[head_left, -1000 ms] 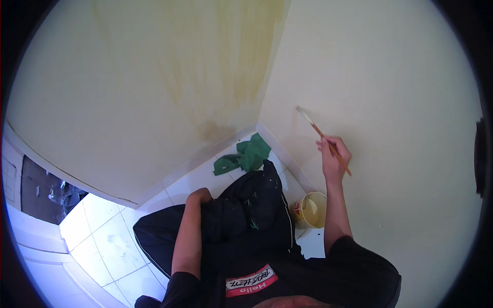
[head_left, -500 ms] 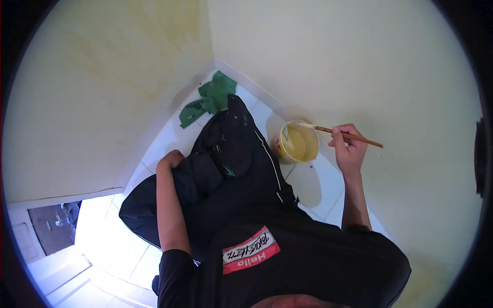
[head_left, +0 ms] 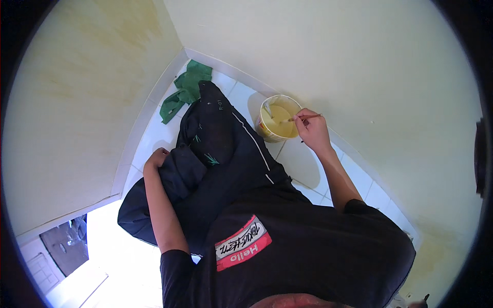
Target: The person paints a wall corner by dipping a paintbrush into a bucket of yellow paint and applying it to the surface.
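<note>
My right hand (head_left: 314,132) is closed around the thin wooden handle of a paintbrush (head_left: 311,117). The brush head points down to the left, inside a round bucket (head_left: 265,132). Pale yellow paint (head_left: 280,112) fills part of the bucket, and a light, narrow piece leans at its inner left side. My left hand (head_left: 158,156) rests against my bent leg in dark trousers (head_left: 179,172). Its fingers look curled, partly hidden, and I cannot make out whether they hold anything.
Crumpled green cloth (head_left: 193,81) lies on the white tiled floor (head_left: 300,159) near the corner. A pale yellow wall (head_left: 359,61) stands close at right; the left wall (head_left: 92,92) has darker yellow streaks. A bright doorway area (head_left: 118,241) is at lower left.
My right hand has moved left and slightly up, bringing the brush head from the bucket's rim down into it. The whole view has shifted a little. My left hand stays at my leg.
</note>
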The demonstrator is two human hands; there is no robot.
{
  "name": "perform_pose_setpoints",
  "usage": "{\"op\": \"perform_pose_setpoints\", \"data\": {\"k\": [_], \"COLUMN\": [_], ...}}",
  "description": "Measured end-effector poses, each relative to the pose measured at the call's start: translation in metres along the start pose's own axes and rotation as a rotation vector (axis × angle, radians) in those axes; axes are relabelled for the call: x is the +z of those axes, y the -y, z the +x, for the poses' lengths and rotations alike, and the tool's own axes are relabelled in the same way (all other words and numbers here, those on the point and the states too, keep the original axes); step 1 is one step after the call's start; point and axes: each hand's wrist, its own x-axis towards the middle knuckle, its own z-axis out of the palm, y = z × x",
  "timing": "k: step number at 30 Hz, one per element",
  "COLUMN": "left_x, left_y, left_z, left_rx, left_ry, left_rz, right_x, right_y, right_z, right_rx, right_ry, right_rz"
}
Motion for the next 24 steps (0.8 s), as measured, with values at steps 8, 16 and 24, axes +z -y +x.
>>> {"op": "perform_pose_setpoints", "data": {"k": [8,16,24], "left_x": [-0.002,-0.004,0.000], "left_y": [-0.001,0.002,-0.001], "left_z": [-0.002,-0.008,0.005], "left_rx": [0.082,0.015,0.019], "left_ry": [-0.027,-0.031,-0.018], "left_rz": [0.086,0.055,0.028], "right_x": [0.001,-0.044,-0.060], "right_y": [-0.007,0.037,0.042], "right_z": [0.003,0.008,0.005], "right_rx": [0.073,0.050,0.012], "right_ry": [0.005,-0.247,-0.270], "right_rz": [0.084,0.242,0.092]}}
